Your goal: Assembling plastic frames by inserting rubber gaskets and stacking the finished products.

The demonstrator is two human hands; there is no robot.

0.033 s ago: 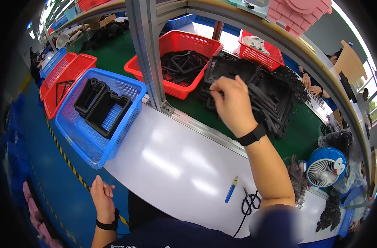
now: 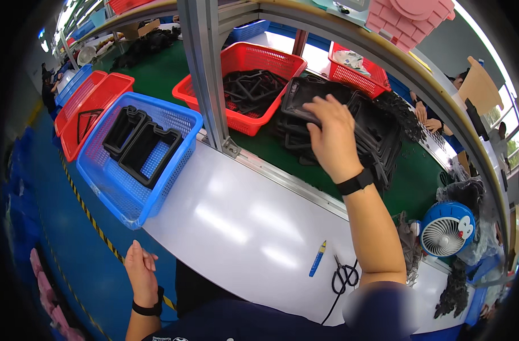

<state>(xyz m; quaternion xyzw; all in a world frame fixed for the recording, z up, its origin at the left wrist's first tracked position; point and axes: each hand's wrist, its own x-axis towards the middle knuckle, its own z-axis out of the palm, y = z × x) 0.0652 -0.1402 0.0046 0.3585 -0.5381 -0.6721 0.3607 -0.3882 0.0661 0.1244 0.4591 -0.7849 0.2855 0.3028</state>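
- The right hand [image 2: 330, 133] is stretched forward over the green belt [image 2: 424, 176] beyond the far edge of the white table [image 2: 225, 221], with the fingers spread and laid on a black plastic frame [image 2: 302, 99] at the top of a stack of black frames [image 2: 373, 136].
- Whether the frame is actually clamped between thumb and fingers cannot be told; the fingertips are seen resting on its upper rim.
- The stack of frames is set on the belt, just right of the red basket [image 2: 242, 85], which is filled with more black parts.
- A black wristband [image 2: 355, 183] is worn on the right wrist.
- The left hand [image 2: 139, 268] is held low past the near left corner of the table, over the blue floor [image 2: 71, 250]; its fingers are loosely together and nothing is gripped.
- A blue basket [image 2: 128, 193] with two black trays [image 2: 140, 145] is perched at the left edge of the table.
- A blue-and-yellow pen [image 2: 317, 258] and black scissors [image 2: 344, 275] are laid near the table's near edge, beside the right forearm.
- A small blue fan [image 2: 447, 230] is stood at the right end of the table.
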